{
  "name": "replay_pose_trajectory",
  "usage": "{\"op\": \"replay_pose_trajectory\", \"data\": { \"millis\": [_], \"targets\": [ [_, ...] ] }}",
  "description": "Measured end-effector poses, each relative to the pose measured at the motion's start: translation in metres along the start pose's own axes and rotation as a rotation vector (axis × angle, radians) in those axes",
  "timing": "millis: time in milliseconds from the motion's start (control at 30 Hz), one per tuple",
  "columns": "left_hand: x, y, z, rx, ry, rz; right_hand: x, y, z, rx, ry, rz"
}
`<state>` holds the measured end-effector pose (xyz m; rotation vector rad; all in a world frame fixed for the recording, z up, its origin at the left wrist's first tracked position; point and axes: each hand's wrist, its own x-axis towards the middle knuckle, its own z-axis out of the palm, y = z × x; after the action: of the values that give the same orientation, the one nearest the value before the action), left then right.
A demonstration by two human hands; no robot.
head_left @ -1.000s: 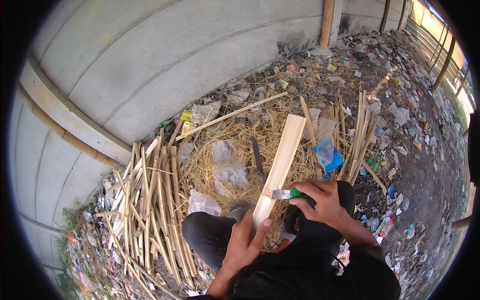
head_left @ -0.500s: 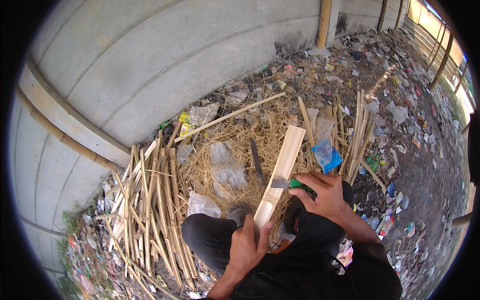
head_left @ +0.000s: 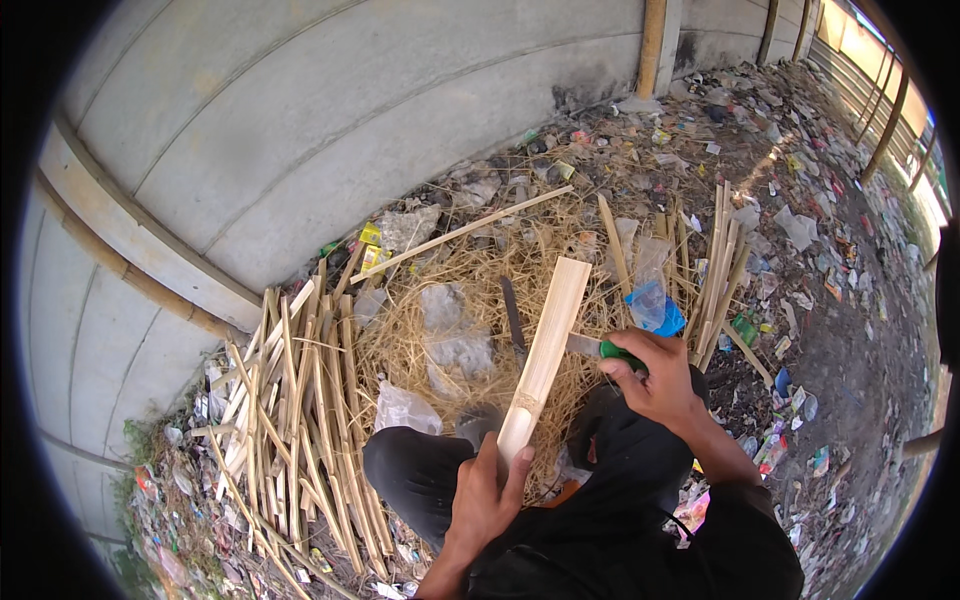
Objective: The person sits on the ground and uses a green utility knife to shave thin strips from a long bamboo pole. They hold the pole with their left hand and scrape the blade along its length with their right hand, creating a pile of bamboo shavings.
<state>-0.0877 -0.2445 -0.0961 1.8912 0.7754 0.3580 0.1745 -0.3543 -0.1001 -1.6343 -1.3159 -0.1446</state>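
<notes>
We can read no lettering, number or sign here — the yellow packets (head_left: 373,257) near the wall and the blue wrapper (head_left: 672,318) among the litter are too small and blurred for us to make out any print

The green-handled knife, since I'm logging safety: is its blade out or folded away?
Out: the grey blade sticks out from the green handle in the right hand, toward the pale strip.
</notes>
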Motion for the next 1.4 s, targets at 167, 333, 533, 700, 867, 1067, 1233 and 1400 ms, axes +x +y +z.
{"op": "replay_pose_trajectory", "data": {
  "millis": [167,333,533,700,867,1067,1233,1400],
  "targets": [
    [0.007,0.014,0.004,0.136,0.052,0.109,-0.020,-0.029,0.021,-0.048,-0.179,-0.086],
    [0.009,0.016,0.010,0.207,0.132,0.179,-0.018,-0.035,0.022,-0.103,-0.171,-0.077],
    [0.004,0.018,0.006,0.209,0.062,0.097,-0.008,-0.010,0.009,-0.197,0.021,0.018],
    [-0.022,0.009,0.005,0.141,-0.018,0.072,0.027,0.026,-0.036,-0.235,0.229,0.223],
    [-0.004,0.007,-0.004,0.015,-0.153,-0.080,0.016,0.015,-0.032,-0.097,0.096,0.258],
    [0.011,0.015,-0.002,-0.158,-0.184,-0.094,-0.016,-0.020,0.008,0.009,-0.223,-0.015],
    [0.012,0.014,0.004,-0.080,-0.150,-0.008,-0.021,-0.030,0.017,-0.059,-0.241,-0.072],
    [0.012,0.015,0.004,-0.032,-0.159,0.023,-0.021,-0.031,0.020,-0.083,-0.201,-0.118]
  ]
}}
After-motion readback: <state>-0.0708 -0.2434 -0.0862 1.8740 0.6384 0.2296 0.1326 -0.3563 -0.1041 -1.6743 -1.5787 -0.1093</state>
